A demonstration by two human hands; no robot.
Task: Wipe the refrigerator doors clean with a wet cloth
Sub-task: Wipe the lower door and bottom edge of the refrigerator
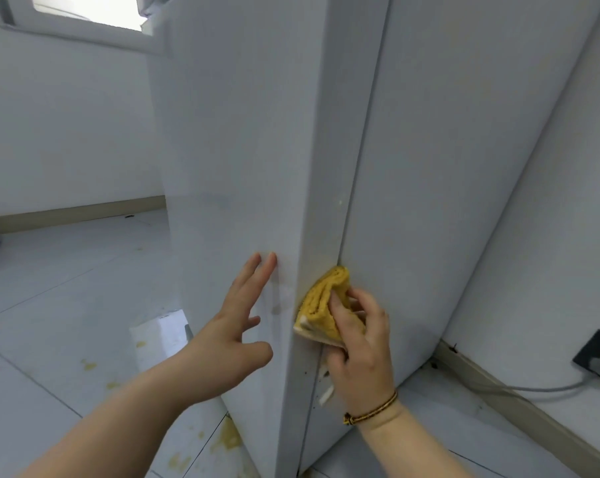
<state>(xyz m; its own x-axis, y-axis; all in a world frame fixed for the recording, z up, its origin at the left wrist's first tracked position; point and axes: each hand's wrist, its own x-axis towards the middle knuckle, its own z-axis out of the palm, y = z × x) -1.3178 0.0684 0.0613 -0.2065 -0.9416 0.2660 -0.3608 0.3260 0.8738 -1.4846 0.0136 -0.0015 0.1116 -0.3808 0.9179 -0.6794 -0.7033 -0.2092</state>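
Refrigerator door (236, 150) fills centre frame, seen corner-on. Its narrow side edge (321, 201) runs top to bottom just right of centre, with a dark seam beyond it and the cabinet side panel (446, 167) further right. Left hand (236, 332), lower centre: fingers straight and spread, tips flat on the door face, holding nothing. Likely bracing the door so it does not swing under the rubbing. Right hand (360, 346), lower centre-right: fingers and thumb curled round a folded yellow cloth (321, 305), its folded end pushed against the door edge right at the seam. The fold gives a firm pad and a narrow nose for the crevice, I judge. Yellowish staining shows on the edge around and above the cloth, so this strip looks unfinished. Yellow spatter (227, 438) on the floor tiles (67, 305), lower left. Wall socket (598, 353) with cable at right edge, low down; wet cloth best kept clear of it.
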